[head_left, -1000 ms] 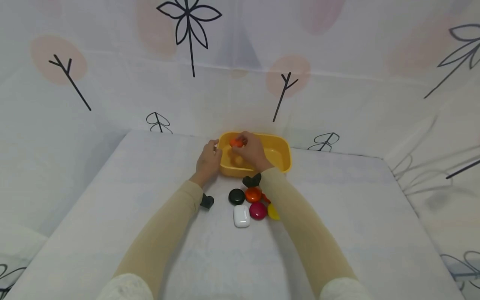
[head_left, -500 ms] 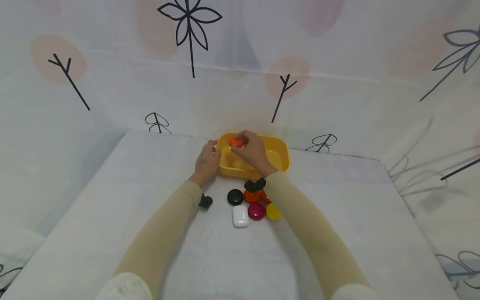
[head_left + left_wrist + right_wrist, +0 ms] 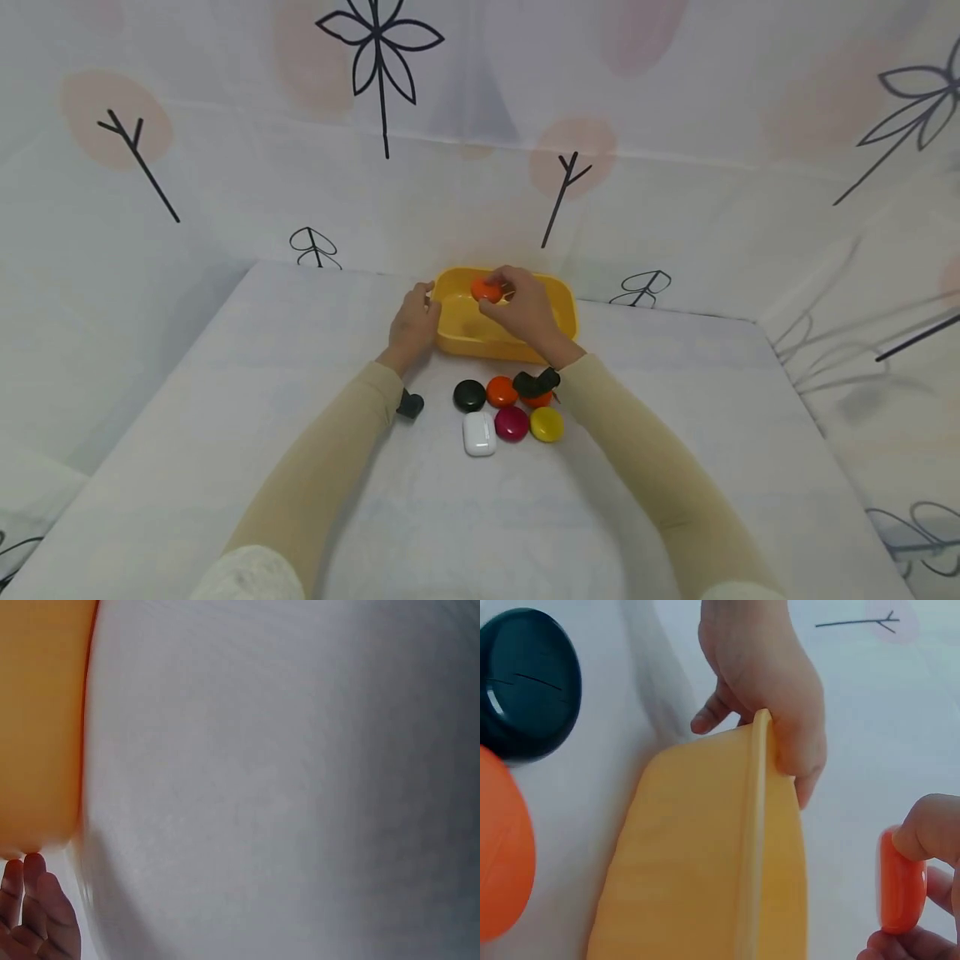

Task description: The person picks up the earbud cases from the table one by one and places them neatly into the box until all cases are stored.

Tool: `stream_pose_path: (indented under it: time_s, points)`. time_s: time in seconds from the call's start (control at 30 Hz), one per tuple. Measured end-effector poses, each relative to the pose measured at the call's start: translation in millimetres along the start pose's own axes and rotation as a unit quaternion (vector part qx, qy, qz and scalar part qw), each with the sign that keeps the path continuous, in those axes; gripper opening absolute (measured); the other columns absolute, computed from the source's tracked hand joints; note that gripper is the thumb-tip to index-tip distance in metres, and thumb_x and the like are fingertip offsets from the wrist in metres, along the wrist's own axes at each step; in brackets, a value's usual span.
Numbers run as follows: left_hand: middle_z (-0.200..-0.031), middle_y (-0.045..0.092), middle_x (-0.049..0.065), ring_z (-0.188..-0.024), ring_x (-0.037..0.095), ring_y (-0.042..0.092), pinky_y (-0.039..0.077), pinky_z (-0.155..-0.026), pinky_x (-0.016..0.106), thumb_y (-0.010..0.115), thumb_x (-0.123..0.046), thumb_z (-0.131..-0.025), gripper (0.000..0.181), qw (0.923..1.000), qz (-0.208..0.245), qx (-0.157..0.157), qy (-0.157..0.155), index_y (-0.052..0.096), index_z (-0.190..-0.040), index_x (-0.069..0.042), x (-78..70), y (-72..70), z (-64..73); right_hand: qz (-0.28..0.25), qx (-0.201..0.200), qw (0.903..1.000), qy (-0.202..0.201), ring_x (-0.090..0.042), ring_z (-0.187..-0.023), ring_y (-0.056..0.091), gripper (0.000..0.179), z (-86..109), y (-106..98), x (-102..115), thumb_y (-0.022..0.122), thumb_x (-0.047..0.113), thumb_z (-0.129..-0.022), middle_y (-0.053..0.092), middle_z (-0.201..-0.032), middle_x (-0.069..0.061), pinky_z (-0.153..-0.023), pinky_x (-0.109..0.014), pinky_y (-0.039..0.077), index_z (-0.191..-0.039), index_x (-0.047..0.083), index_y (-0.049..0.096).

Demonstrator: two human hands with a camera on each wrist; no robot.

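My left hand (image 3: 414,325) grips the left end of a yellow rectangular tray (image 3: 480,344), a digit over the rim and others against the outer wall in the right wrist view. Several of its fingertips (image 3: 34,864) meet the tray's wall (image 3: 41,735) in the left wrist view. Between thumb and fingers, my right hand (image 3: 531,310) pinches a glossy orange disc (image 3: 486,290) above the tray's opening. Seen from the right wrist, that orange disc (image 3: 902,881) stands edge-on, beyond the tray's rim (image 3: 759,795).
Nearer than the tray lie a dark green disc (image 3: 469,396), an orange disc (image 3: 502,392), a magenta disc (image 3: 512,424), a yellow disc (image 3: 547,424) and a white rounded box (image 3: 479,434). Another orange piece (image 3: 537,400) is partly hidden by the black wrist mount (image 3: 537,383). A patterned cloth wall (image 3: 465,208) stands behind.
My right hand and forearm have shifted to the right, carrying the orange disc along over the tray. The left hand keeps its hold at the tray's end.
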State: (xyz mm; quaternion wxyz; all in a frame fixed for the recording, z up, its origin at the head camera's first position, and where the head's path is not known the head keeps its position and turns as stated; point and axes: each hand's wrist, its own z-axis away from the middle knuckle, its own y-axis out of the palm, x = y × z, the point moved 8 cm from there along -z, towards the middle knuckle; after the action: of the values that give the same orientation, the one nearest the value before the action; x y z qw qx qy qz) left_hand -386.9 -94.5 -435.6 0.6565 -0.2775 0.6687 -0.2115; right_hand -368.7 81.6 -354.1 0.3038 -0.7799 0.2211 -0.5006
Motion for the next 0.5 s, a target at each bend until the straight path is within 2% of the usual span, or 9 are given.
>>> stream_pose_path:
  time_s: [0.23,0.5]
  points:
    - [-0.112,0.048,0.006,-0.096,0.019,0.049,0.043,-0.083,0.037,0.035,-0.030,-0.086,0.046,1.0000,0.000,0.002,0.003,0.035,-0.130,-0.017,0.8,-0.5,0.0,0.005,0.003,0.9995,-0.030,-0.011,-0.085,0.051,0.032,14.7,-15,8,0.066,0.025,-0.072,0.056,-0.097,0.003,-0.077,-0.028,0.048,-0.101,0.015,0.058]
    - [-0.114,0.047,0.004,-0.098,0.018,0.049,0.043,-0.084,0.036,0.034,-0.031,-0.085,0.047,0.9999,0.005,0.006,-0.009,0.035,-0.130,-0.018,4.5,2.5,-2.0,0.012,0.013,0.9994,-0.028,-0.010,-0.087,0.050,0.033,41.3,-31,1,0.067,0.025,-0.071,0.056,-0.098,0.006,-0.078,-0.030,0.048,-0.101,0.017,0.057]
